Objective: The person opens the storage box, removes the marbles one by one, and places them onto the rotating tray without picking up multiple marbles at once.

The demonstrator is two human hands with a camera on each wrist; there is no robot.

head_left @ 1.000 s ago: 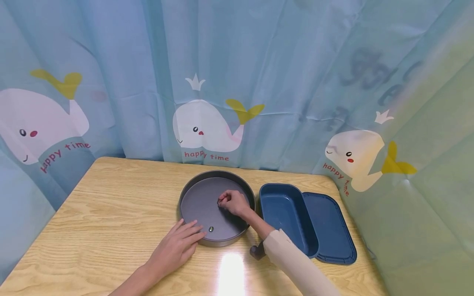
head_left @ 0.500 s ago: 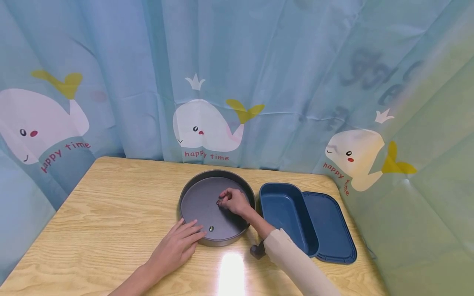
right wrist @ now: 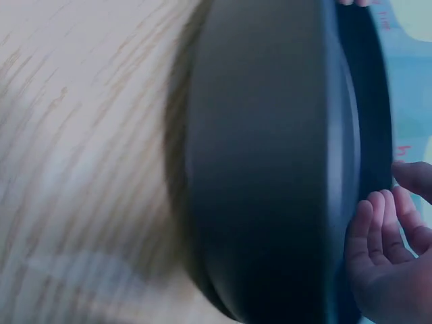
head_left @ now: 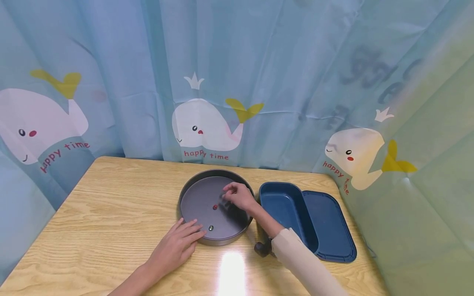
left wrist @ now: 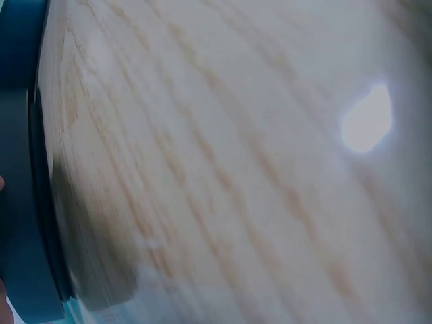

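A dark grey round pan (head_left: 200, 201) stands on the wooden table. On its floor lie a small dark red bead-like piece (head_left: 215, 207) and, nearer the front, a small shiny greenish marble-like piece (head_left: 211, 227). My left hand (head_left: 179, 242) rests over the pan's front left rim with fingers fairly straight. Above the pan's right side hovers my right hand (head_left: 240, 196), its fingers loosely bent. The right wrist view shows thumb and fingers (right wrist: 378, 229) apart, with nothing visible between them. In the left wrist view, mostly the pan's outer wall (left wrist: 23, 202) and tabletop appear.
A deep blue rectangular container (head_left: 283, 205) stands right of the pan, with a flat blue lid (head_left: 327, 226) beyond it. The pan's black handle (head_left: 262, 249) sticks out at the front right, partly under the right arm. A whale-print curtain (head_left: 207, 123) hangs behind the table.
My right hand has let go of the red piece and drawn back up and to the right. The piece now lies on the pan's floor. My left hand has stayed put.
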